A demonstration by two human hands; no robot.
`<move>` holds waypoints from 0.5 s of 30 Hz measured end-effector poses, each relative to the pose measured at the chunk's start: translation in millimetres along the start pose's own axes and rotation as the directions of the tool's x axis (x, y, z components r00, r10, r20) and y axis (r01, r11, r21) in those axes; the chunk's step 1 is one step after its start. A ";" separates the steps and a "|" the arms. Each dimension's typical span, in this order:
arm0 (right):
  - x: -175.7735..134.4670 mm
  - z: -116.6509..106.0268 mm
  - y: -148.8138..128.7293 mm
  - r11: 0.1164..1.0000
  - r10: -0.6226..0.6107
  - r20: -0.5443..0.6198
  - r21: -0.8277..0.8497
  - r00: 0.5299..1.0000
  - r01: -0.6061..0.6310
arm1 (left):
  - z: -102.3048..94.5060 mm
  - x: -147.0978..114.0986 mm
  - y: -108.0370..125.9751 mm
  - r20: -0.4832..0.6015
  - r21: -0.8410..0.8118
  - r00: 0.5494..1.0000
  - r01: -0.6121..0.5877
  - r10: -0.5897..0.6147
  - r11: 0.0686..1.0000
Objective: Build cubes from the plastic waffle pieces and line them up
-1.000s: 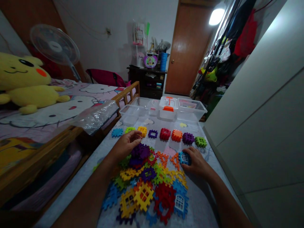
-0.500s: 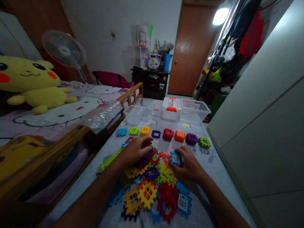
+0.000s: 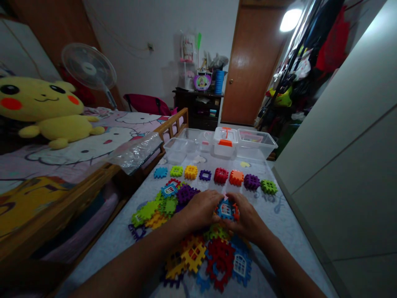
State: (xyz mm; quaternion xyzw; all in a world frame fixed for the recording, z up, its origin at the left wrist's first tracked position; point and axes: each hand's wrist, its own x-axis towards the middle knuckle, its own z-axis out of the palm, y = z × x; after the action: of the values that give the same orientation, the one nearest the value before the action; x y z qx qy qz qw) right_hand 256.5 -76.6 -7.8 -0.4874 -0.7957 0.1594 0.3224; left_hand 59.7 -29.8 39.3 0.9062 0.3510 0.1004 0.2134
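Between my two hands is a blue toothed building piece (image 3: 225, 210) with a white window grille, held above the pile. Orange edges show just behind it. My right hand (image 3: 246, 215) grips its right side between thumb and fingers. From the left, my left hand (image 3: 203, 209) closes thumb and fingertips on its other side. Below and around lies a loose heap of toothed pieces: red ones (image 3: 219, 258), a yellow window piece (image 3: 194, 253), a blue window piece (image 3: 240, 263), purple pieces (image 3: 186, 193) and green pieces (image 3: 149, 210). My left forearm hides part of the heap.
Beyond the heap runs a row of stacks sorted by colour, from light blue (image 3: 160, 172) to red (image 3: 221, 176) and green (image 3: 269, 187). Clear plastic boxes (image 3: 257, 145) and an orange-latched box (image 3: 225, 142) stand behind. A wooden bed rail (image 3: 173, 120) borders the left.
My left hand has moved right from the purple pieces to the blue window piece. My right hand has shifted slightly left with that piece, and an orange piece now shows behind it.
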 end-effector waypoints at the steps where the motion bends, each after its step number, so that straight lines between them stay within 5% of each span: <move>1: -0.4 -0.8 -0.2 1.000 -0.010 -0.003 0.004 1.000 0.010 | -1.4 0.2 0.2 0.004 -0.003 1.000 0.001 -0.001 1.000; 15: -1.0 0.5 -0.1 1.000 0.025 0.020 -0.003 0.999 -0.025 | -3.1 -7.7 -9.8 -0.052 -0.016 0.998 -0.036 0.035 0.999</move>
State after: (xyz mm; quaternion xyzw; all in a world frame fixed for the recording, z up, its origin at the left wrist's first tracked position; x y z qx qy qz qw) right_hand 256.4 -77.5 -8.5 -0.4962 -0.7928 0.1673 0.3118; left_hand 47.2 -27.5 37.3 0.9077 0.3392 0.1305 0.2099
